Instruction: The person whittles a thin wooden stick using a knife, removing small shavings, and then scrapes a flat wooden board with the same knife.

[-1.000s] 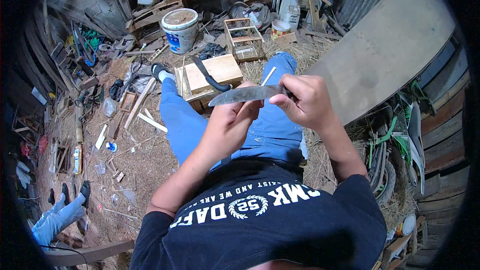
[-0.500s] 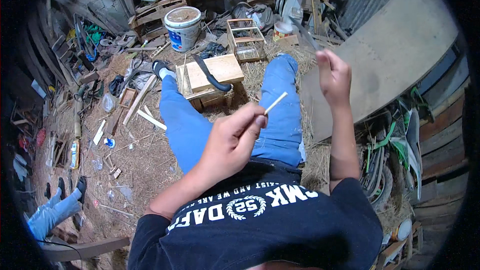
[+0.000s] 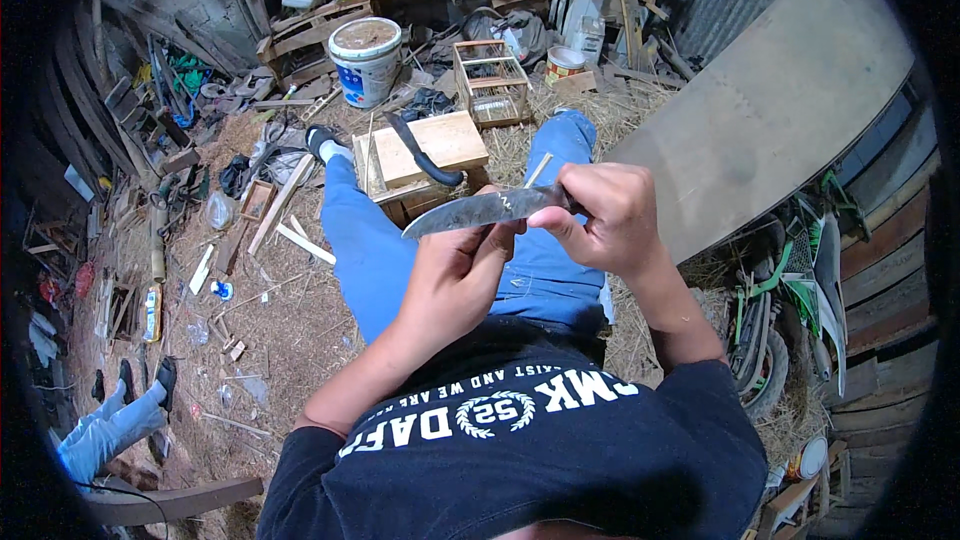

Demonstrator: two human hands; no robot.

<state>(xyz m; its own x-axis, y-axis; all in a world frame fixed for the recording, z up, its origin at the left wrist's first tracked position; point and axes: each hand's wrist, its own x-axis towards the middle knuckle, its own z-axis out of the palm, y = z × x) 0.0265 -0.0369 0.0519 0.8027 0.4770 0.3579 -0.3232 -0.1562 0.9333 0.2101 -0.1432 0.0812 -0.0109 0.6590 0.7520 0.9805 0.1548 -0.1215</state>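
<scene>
Straw-strewn brown floor [image 3: 312, 328] below the fingers, rough plank wall [image 3: 885, 265] to their right.
Fingers of the right hand [image 3: 608, 215] wrap a broad grey metal knife [image 3: 455, 218]; fingers of the left hand [image 3: 455, 275], partly behind its blade, pinch a thin pale wooden stick [image 3: 539, 169] jutting past them.

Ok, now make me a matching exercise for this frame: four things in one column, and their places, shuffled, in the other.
Things:
1. knife
2. thin stick
3. black-handled tool
4. white bucket

Places:
A. resting on the pale wooden board
B. held in the left hand
C. standing left of the wooden cage
D. gripped by the right hand

Pairs: 1-D, 2-B, 3-A, 4-C
</scene>
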